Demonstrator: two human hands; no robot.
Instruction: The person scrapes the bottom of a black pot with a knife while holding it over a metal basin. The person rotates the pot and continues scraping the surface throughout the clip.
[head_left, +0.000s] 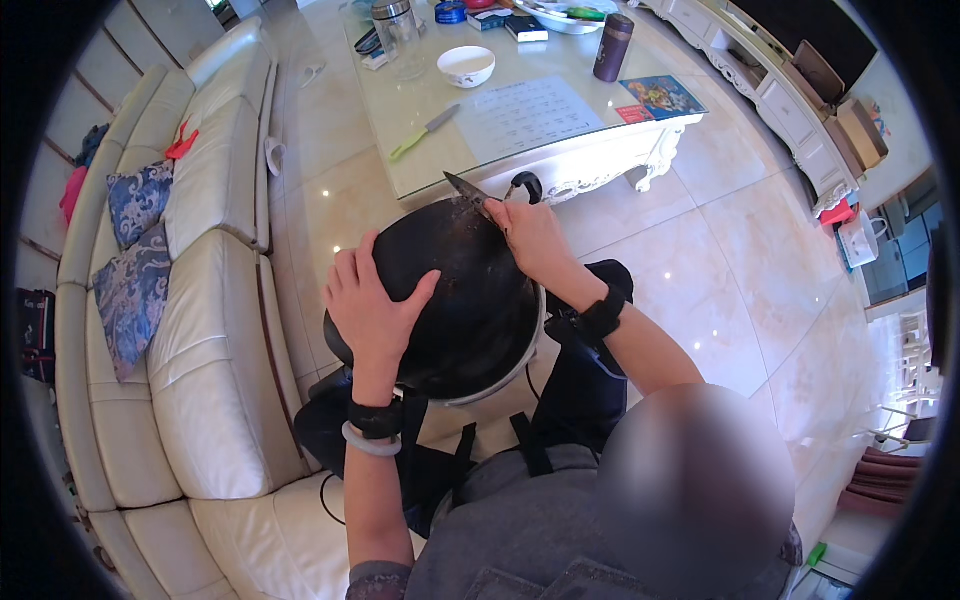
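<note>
A large black pan (457, 300), seemingly a wok with its dark outer side up, rests over a pale round rim between my knees. Brownish residue and loose flakes lie on its upper part. My left hand (375, 300) is spread on the pan's left side, fingers apart. My right hand (532, 236) grips a pointed, dirty metal blade (466, 190), its tip directed up and left over the pan's far edge. The blade's rear end is hidden in that hand. A curved black handle (528, 186) stands just beyond my right hand.
Beyond the pan, a glass-topped table (420, 174) holds a green-handled knife (424, 132), white bowl (466, 67), glass jar (399, 37), dark flask (613, 49) and written sheet (529, 116). A cream leather sofa (210, 375) runs along the left; a white cabinet (787, 112) stands right.
</note>
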